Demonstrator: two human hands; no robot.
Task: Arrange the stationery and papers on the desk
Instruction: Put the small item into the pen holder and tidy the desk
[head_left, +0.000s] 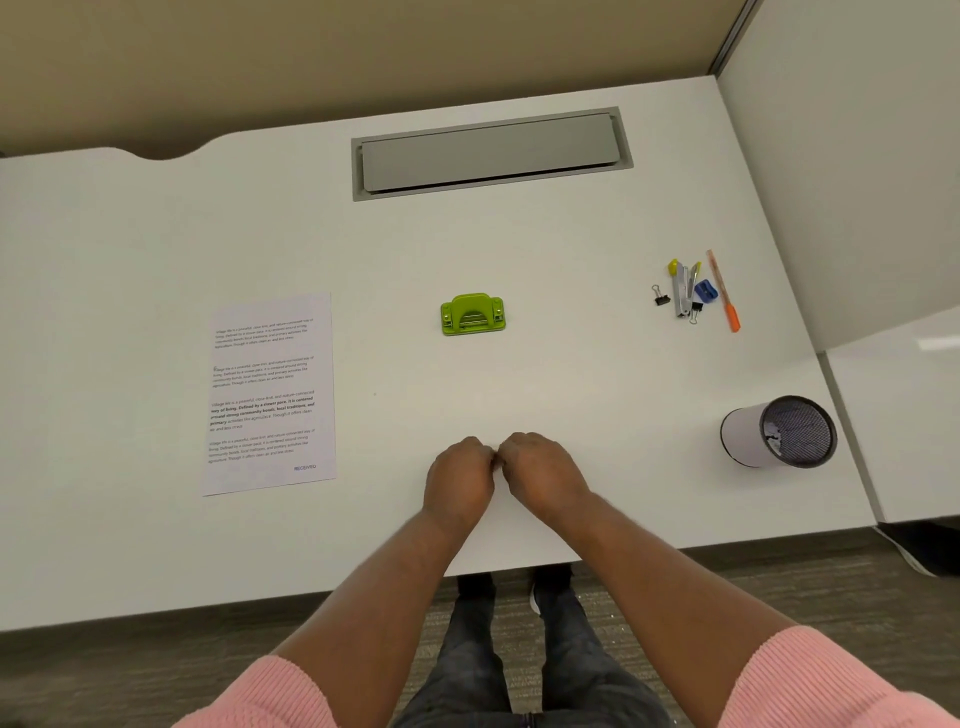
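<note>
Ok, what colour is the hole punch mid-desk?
Lime green; the hole punch shows best in the head view.

My hands: left hand (460, 478) and right hand (543, 475) touching, over the desk's (571, 364) front middle.
Left: printed sheet (270, 395), flat.
Ahead: hole punch (472, 313); cable hatch (491, 153) behind it.
Far right: stapler (683, 291), sharpener (705, 291), pen (723, 293) clustered.
Near right: pen holder (776, 431), on its side.
</note>
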